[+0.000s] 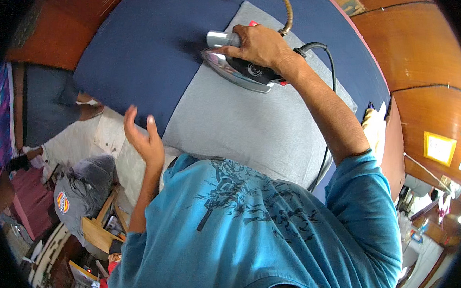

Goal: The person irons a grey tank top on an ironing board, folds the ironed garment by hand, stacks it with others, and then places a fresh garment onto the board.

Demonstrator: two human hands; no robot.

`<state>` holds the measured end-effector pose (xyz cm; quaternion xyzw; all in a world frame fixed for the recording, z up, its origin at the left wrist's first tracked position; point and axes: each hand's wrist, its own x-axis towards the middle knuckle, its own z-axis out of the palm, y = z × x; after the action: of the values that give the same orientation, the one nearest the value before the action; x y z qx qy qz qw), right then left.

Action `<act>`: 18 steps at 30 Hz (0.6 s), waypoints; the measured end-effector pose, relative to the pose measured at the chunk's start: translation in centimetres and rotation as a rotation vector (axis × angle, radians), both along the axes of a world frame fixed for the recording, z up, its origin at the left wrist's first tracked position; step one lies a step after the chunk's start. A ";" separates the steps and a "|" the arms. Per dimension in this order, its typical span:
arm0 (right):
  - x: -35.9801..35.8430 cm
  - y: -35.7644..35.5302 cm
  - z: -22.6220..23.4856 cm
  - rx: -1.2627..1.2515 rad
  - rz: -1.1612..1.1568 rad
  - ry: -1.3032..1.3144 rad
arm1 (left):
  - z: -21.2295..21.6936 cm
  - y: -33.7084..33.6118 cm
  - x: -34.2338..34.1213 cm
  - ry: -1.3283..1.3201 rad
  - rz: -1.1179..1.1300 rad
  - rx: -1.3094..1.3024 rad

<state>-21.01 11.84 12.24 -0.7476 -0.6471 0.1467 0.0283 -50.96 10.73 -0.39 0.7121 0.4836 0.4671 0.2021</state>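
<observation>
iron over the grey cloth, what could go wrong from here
If hot, the iron could scorch the grey cloth should the right hand let it linger. The black cord trails over the cloth, so it might snag or drag it. The iron's tip is near the cloth's edge and may rumple it.

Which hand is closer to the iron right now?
Right. The right hand is wrapped around the handle of the iron; the left hand is open and apart from it, toward the picture's lower left.
</observation>
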 end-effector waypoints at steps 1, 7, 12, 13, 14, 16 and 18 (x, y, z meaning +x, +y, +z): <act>0.0 0.0 0.5 -0.021 -0.002 0.036 | 0.9 2.2 1.4 0.033 -0.110 -0.017; -0.4 -0.7 0.5 0.037 -0.127 0.006 | 0.2 17.7 16.7 0.217 -0.617 -0.203; 0.9 -0.3 0.5 0.080 -0.183 -0.051 | 0.7 21.0 29.8 0.583 -0.766 -0.145; 0.9 -0.2 0.5 0.074 -0.155 -0.071 | 0.8 21.4 31.0 0.615 -0.797 -0.143; 0.8 -0.4 0.4 0.051 -0.132 -0.036 | 0.2 21.6 31.8 0.592 -0.788 -0.052; 0.6 -0.2 0.4 0.022 -0.141 -0.008 | -0.9 23.2 31.9 0.574 -0.814 -0.139; 1.2 0.1 0.2 0.071 -0.241 -0.017 | -0.9 23.5 32.5 0.595 -0.864 -0.215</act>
<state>-19.79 11.92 12.48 -0.8196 -0.5577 0.1127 0.0669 -18.44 34.19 -1.29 0.9233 0.2280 0.0673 0.3017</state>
